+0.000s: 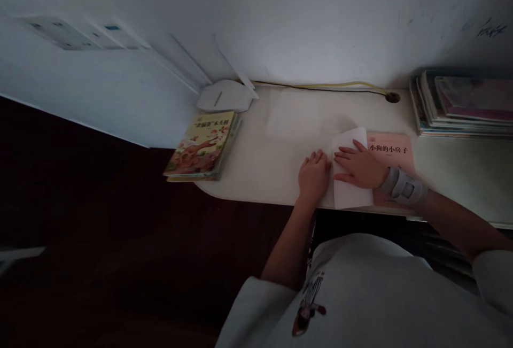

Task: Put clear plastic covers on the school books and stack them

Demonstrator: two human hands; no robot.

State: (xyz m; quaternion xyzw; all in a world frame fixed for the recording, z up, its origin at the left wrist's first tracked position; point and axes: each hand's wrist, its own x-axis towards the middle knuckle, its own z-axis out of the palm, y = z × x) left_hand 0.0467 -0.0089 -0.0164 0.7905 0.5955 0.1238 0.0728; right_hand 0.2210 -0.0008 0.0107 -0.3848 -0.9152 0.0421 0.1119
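Observation:
A pink booklet [390, 150] with dark Chinese characters lies near the desk's front edge. White paper [348, 195] covers its left side and reaches past it; I cannot tell whether it is a loose sheet or a folded flap. My right hand [363, 166] presses flat on this paper with fingers spread, its wrist wearing a grey band [404, 186]. Just left of the paper, my left hand [315, 177] rests on the desk with its fingers curled together. Nothing shows in it, though its palm side is hidden.
Yellow-covered books [202, 147] are stacked at the desk's [256, 177] left end, overhanging its edge. Behind them sits a white router [226, 95] with antennas. Cables [320, 86] run along the wall to a round hole [393, 97]. More books [473, 105] are piled at the right.

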